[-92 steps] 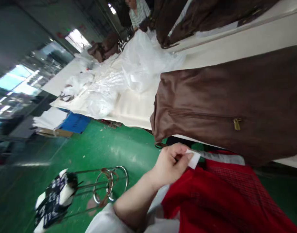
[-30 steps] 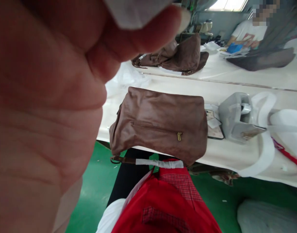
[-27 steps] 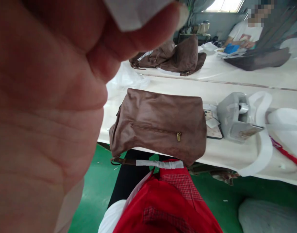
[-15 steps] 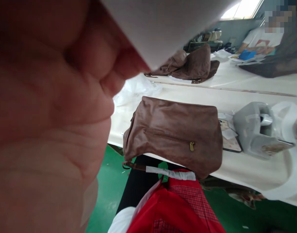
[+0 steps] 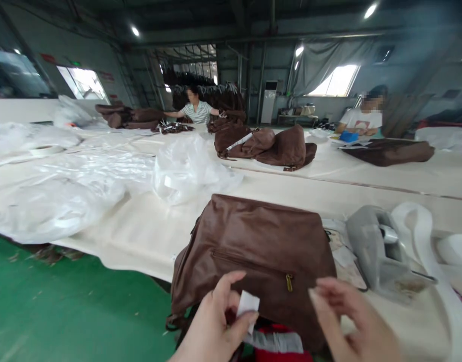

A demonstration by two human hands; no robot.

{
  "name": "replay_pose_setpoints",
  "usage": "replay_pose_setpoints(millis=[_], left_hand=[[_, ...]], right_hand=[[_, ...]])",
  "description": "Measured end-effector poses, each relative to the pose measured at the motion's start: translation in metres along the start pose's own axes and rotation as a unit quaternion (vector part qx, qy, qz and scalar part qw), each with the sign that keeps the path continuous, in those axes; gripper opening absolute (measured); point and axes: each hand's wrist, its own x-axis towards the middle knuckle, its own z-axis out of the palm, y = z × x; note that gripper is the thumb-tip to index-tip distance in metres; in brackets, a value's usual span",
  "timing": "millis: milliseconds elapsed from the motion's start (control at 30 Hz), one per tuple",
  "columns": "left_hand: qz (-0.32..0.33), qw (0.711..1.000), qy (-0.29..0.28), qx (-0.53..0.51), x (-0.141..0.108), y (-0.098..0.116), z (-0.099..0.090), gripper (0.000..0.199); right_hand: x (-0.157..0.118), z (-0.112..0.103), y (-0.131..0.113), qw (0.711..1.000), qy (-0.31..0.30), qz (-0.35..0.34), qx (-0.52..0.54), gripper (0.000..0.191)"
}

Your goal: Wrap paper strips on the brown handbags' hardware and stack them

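A brown leather-look bag (image 5: 268, 236) with a zipped pocket and brass zip pull (image 5: 289, 282) lies at the table's front edge, right before me. My left hand (image 5: 221, 322) pinches a small white slip (image 5: 249, 304) between thumb and fingers, over the bag's lower side. Below it, the bag's strap carries a pale wrapping (image 5: 278, 343). My right hand (image 5: 354, 319) hovers at the bag's lower right, slightly blurred, its fingers curved and apart from the thumb. Nothing shows in it.
A grey tape dispenser (image 5: 378, 251) stands to the right beside a white roll strip (image 5: 415, 226) and a phone-like flat item. Crumpled clear plastic (image 5: 185, 171) covers the left. More brown bags (image 5: 284, 146) lie across the table (image 5: 367, 181). Two people sit at the far side.
A hand and white sheet that filled the upper left close to the camera are gone from there. Both hands are now low over the bag. The view has tilted up.
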Motion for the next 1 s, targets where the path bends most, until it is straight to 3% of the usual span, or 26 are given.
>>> replay_pose_setpoints(millis=[133, 233, 367, 500, 600, 700, 1000], left_hand=[[-0.053, 0.996, -0.044, -0.060, 0.011, -0.016, 0.021, 0.017], [-0.022, 0.997, -0.059, -0.037, 0.021, -0.011, 0.027, 0.025], [0.007, 0.999, -0.050, 0.016, 0.033, -0.004, 0.035, 0.025], [-0.023, 0.997, -0.066, 0.036, 0.039, 0.001, 0.044, 0.020], [-0.032, 0.997, -0.051, 0.056, 0.039, 0.000, 0.045, 0.015], [-0.033, 0.996, -0.038, 0.071, 0.037, -0.004, 0.042, 0.015], [-0.002, 0.996, -0.030, 0.085, 0.029, -0.013, 0.040, 0.014]], right_hand=[[0.018, 0.044, -0.019, 0.995, -0.016, -0.063, -0.072, 0.036], [0.013, 0.059, -0.015, 0.988, -0.005, -0.076, -0.135, 0.031], [0.009, 0.062, -0.004, 0.984, -0.022, -0.106, -0.140, 0.027], [0.007, 0.058, -0.001, 0.989, -0.026, -0.127, -0.073, 0.022], [0.001, 0.055, -0.002, 0.983, -0.061, -0.169, -0.021, 0.017], [-0.005, 0.056, -0.001, 0.982, -0.091, -0.168, 0.015, 0.018], [-0.014, 0.066, -0.007, 0.989, -0.023, -0.114, 0.088, 0.015]])
